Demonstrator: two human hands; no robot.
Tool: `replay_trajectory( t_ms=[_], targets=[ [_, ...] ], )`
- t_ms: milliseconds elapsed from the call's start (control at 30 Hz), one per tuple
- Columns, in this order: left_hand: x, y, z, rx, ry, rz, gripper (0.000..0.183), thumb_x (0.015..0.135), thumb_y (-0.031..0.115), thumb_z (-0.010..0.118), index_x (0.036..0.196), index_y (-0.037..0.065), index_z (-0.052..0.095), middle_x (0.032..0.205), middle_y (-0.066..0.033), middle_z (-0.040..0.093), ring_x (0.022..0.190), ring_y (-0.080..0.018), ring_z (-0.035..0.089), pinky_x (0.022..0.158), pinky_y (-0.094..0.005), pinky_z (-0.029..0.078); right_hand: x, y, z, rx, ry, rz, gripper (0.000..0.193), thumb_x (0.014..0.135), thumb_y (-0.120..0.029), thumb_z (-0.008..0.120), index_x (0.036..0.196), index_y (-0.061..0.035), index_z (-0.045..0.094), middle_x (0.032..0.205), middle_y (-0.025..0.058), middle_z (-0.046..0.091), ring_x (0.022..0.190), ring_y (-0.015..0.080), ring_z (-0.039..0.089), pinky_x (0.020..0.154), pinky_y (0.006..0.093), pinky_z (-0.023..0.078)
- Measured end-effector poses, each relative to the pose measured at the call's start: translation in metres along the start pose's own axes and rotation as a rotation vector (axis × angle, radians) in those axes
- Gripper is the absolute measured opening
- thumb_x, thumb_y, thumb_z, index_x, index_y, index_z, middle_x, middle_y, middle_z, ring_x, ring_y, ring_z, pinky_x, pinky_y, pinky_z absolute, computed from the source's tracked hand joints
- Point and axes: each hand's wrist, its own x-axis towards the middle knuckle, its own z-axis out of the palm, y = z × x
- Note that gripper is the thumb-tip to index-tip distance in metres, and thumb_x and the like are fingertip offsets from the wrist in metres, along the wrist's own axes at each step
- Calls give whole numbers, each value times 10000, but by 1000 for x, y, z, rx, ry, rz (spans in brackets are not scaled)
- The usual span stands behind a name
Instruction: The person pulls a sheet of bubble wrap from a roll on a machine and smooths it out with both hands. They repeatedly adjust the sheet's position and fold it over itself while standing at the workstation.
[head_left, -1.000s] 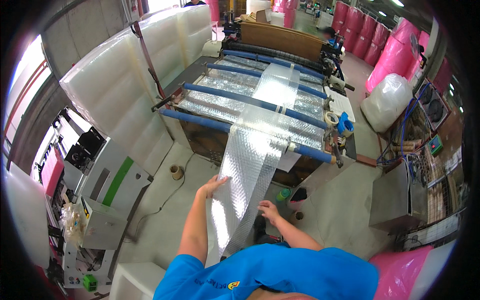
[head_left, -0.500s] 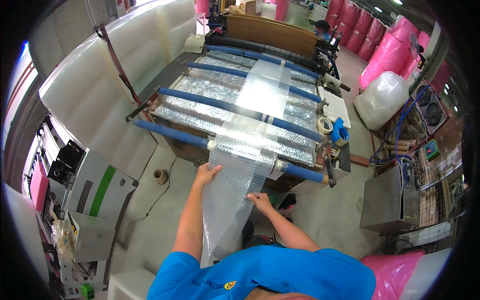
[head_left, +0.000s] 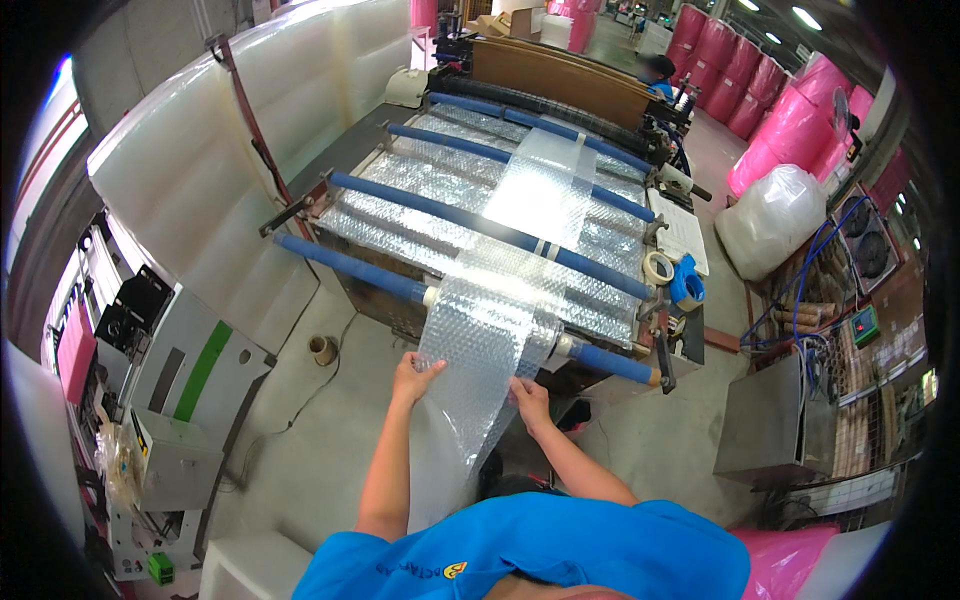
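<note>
A strip of clear bubble wrap (head_left: 475, 345) runs over the blue rollers and hangs down toward me. My left hand (head_left: 414, 380) grips its left edge, with the thumb on top and the fingers behind the film. At the right edge, my right hand (head_left: 529, 398) pinches the film between thumb and fingers. Both hands are just below the nearest blue roller (head_left: 350, 270), from which the strip comes. Below my hands the film narrows and twists toward my body; its lower end is hard to make out.
The roller table (head_left: 400, 215) stands ahead, with masking tape (head_left: 657, 268) and blue tape (head_left: 687, 285) on its right side. A large white film roll (head_left: 230, 140) is at the left. Grey cabinets (head_left: 775, 405) stand at the right. A co-worker (head_left: 660, 75) is far off behind the machine.
The view has shifted slightly. My hands still hold the bubble wrap edges; the right hand sits a little closer to the roller, and the hanging part looks shorter and more bunched.
</note>
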Motion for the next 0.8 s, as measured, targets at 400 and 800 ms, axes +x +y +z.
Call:
replay_trajectory(
  t_ms=[400, 800],
  targets=[
    [-21, -9, -44, 114, 18, 87, 305, 698, 319, 571, 833, 50, 525, 722, -167, 568, 720, -304, 547, 632, -354, 410, -64, -7, 10, 178, -152, 74, 253, 784, -250, 524, 773, 3, 532, 657, 47, 534, 548, 105, 485, 480, 228, 394],
    [-42, -14, -60, 105, -66, 89, 413, 619, 315, 652, 915, 64, 509, 884, -119, 565, 836, -247, 540, 707, -321, 412, -110, -25, 39, 183, 10, -83, 231, 774, -253, 539, 761, -22, 539, 620, 18, 526, 519, 72, 463, 451, 198, 363]
  ],
)
